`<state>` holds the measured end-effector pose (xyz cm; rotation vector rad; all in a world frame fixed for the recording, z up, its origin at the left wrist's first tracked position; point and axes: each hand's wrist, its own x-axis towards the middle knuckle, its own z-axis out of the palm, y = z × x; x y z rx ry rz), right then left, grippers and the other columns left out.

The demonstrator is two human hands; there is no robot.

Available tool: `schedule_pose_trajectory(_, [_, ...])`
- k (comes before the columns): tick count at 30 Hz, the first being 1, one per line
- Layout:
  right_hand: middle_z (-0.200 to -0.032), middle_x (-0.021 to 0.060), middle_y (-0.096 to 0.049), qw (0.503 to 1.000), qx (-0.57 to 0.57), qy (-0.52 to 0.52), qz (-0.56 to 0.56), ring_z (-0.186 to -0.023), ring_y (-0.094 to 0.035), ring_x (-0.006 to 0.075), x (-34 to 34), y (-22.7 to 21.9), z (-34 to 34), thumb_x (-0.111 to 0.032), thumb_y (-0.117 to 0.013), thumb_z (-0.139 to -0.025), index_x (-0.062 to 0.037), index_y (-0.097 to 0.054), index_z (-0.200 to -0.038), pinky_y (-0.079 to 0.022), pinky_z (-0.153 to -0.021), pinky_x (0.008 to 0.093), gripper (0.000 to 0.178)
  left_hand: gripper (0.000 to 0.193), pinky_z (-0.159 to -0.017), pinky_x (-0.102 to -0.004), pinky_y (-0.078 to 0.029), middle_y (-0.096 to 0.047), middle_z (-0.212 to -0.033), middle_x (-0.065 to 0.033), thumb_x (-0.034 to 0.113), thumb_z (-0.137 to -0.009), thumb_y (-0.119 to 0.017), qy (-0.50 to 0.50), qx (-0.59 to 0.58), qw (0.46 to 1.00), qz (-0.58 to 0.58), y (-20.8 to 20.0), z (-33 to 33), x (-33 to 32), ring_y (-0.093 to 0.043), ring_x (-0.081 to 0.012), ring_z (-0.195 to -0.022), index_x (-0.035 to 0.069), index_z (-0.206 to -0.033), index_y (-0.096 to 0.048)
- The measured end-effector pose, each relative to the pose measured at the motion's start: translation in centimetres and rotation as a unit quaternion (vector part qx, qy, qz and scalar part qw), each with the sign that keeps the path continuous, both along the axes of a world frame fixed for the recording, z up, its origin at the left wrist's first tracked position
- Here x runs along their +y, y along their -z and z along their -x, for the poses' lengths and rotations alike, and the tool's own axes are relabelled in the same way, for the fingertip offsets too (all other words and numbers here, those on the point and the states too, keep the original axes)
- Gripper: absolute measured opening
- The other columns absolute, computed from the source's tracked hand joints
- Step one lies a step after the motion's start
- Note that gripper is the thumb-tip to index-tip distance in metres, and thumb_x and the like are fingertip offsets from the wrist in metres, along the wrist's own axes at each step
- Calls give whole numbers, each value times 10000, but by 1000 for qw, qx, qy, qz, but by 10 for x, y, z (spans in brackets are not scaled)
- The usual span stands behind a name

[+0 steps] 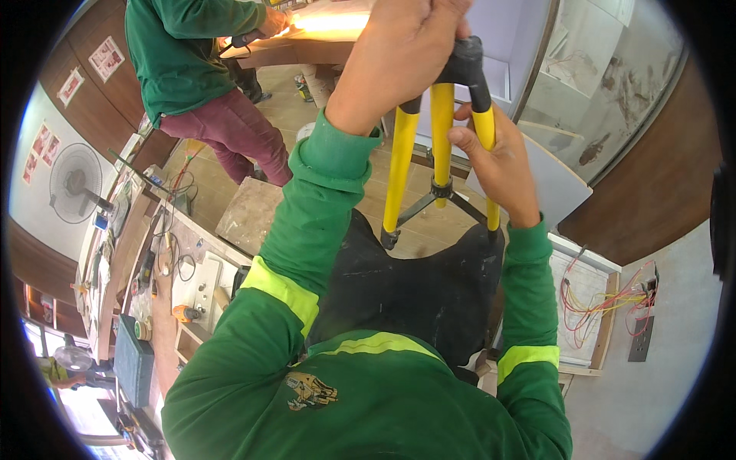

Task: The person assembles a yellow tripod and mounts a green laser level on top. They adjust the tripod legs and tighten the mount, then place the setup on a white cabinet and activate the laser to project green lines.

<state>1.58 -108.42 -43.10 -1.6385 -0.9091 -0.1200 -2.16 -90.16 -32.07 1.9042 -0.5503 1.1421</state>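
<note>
A yellow and black tripod (pixel 441 123) stands upright in front of me, its three legs drawn close together and joined by black braces low down. My right hand (pixel 502 157) is closed around its right leg, thumb toward me. At the tripod's black top, my left hand (pixel 402 57) is closed, with the fingers bunched at the upper edge of the picture. What those fingers grip is cut off and hidden. Below the tripod are my dark trousers (pixel 406 284), with its lower leg ends near my knees.
A co-worker in a green top (pixel 188 73) bends over a brightly lit bench (pixel 330 50) ahead left. A workbench (pixel 165 322) at my left carries tools, cables and an orange drill (pixel 186 313). Loose wires (pixel 613 299) hang from the right wall. A fan (pixel 77 182) stands far left.
</note>
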Motion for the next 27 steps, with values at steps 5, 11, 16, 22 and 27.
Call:
schedule_pose_trajectory(5, [-879,34,-661,993,-35,89,-75,-798,-597,112,-9,35,-2,-271,-827,-1036,-19,-664,-1132,-521,-737,310,315,569,-1075,-409,-527,-669,-1213,-170,446,-1190,-541,-2,-14,999,-33,34,0,-6,-683,-256,-1158,-49,-1469,-554])
schedule_pose_trajectory(11, [-861,11,-629,984,20,127,-126,-781,-550,101,-16,55,-9,-280,-822,-1049,-24,-626,-1069,-485,-703,301,323,622,-902,-398,-538,-654,-1074,-113,565,-1175,-493,52,247,959,129,178,52,-11,-656,-231,-967,-21,-1379,-537])
schedule_pose_trajectory(16, [-842,11,-590,983,-29,168,-66,-776,-530,110,-36,38,-5,-277,-809,-1061,-30,-608,-1055,-476,-699,310,318,609,-589,-334,-413,-554,-729,8,619,-1174,-444,7,233,971,53,191,44,-6,-526,-116,-651,43,-1035,-585])
schedule_pose_trajectory(22, [-848,21,-590,992,-30,118,-45,-793,-540,132,-41,14,-7,-263,-804,-1064,-28,-606,-1063,-483,-730,323,308,649,-587,-315,-408,-528,-706,-19,650,-1165,-426,31,257,963,77,182,38,-2,-517,-102,-657,36,-1039,-593])
schedule_pose_trajectory(27, [-844,35,-588,991,-39,128,-22,-802,-542,142,-41,10,-18,-217,-808,-1050,-21,-606,-1070,-494,-749,330,282,573,-597,-313,-437,-558,-760,-9,599,-1163,-504,57,273,955,99,192,31,-3,-530,-114,-662,33,-1126,-587])
